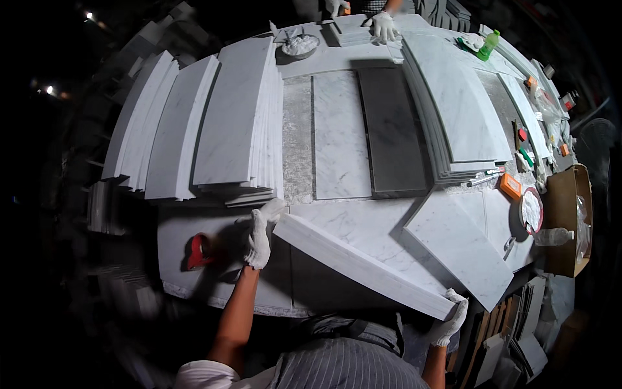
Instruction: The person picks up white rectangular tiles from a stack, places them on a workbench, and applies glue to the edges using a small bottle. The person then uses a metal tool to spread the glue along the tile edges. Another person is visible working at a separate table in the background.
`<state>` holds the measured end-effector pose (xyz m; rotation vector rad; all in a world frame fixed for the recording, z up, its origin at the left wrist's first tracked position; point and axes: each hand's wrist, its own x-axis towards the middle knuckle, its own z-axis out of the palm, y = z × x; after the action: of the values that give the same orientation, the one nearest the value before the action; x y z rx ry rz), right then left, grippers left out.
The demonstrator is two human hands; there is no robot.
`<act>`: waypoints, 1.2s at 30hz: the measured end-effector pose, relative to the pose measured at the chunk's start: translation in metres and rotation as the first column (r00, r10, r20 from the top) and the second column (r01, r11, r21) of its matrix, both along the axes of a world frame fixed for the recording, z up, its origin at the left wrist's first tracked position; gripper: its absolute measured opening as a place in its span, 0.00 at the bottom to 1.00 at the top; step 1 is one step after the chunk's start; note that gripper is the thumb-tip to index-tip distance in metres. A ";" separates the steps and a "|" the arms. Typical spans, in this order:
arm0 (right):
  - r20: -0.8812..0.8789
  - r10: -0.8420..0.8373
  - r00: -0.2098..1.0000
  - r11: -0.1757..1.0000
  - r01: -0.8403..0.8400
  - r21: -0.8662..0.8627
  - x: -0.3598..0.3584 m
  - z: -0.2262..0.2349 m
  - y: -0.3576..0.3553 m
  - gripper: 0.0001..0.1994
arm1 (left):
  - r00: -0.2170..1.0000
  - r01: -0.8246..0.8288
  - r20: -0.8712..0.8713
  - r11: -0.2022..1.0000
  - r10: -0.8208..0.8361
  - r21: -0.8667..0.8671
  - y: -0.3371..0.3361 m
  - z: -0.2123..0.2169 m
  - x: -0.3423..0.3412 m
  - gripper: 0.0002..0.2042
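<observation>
My white-gloved right hand (451, 321) curls round a long, white, lengthwise-streaked stone block (363, 266); whether my white-gloved left hand (259, 241) grips, I can't tell.

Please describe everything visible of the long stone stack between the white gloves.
The marble-like stack is long, narrow, whitish; fine lengthwise lines suggest several thin slabs, seen edge-on. It slants across the front of the worktable, right end lower in view. The right grip holds that end; the left grip is at the other, contact unclear.

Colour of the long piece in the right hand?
The long piece is whitish with faint grey lines, best in the head view.
</observation>
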<state>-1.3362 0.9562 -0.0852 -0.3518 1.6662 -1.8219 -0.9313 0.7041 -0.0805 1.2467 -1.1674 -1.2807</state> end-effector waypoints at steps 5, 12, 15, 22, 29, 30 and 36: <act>0.081 -0.064 0.995 0.997 0.067 -0.040 0.001 0.002 0.002 0.23 | 0.942 -0.106 0.330 0.984 0.055 0.142 -0.011 -0.034 0.015 0.29; 0.228 -0.049 0.972 0.990 0.078 -0.120 -0.010 -0.044 0.017 0.30 | 0.835 -0.111 -0.434 0.877 0.337 0.468 -0.017 -0.112 0.045 0.24; 0.199 -0.105 0.974 0.984 0.131 -0.123 -0.003 -0.047 0.011 0.30 | 0.859 -0.063 -0.462 0.941 0.221 0.334 -0.020 -0.094 0.026 0.35; 0.113 -0.310 0.944 0.924 0.327 -0.197 0.011 -0.043 -0.005 0.29 | 0.834 -0.020 -0.516 0.945 0.196 0.327 -0.025 -0.066 0.004 0.28; 0.281 -0.332 0.900 0.936 0.352 -0.024 -0.015 -0.047 -0.010 0.29 | 0.854 -0.212 -0.402 0.926 0.331 0.312 -0.008 -0.063 0.012 0.28; 0.292 -0.345 0.892 0.933 0.360 0.003 -0.020 -0.041 -0.006 0.29 | 0.877 -0.097 -0.410 0.927 0.252 0.362 0.008 -0.036 -0.012 0.29; 0.402 -0.396 0.825 0.912 0.405 0.067 -0.059 0.016 0.034 0.27 | 0.856 -0.097 -0.448 0.933 0.256 0.347 0.048 0.022 -0.083 0.22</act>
<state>-1.3956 0.9906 -0.0691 0.3896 1.4932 -2.0359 -1.0146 0.7524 -0.0582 1.1254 -0.4821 -1.5614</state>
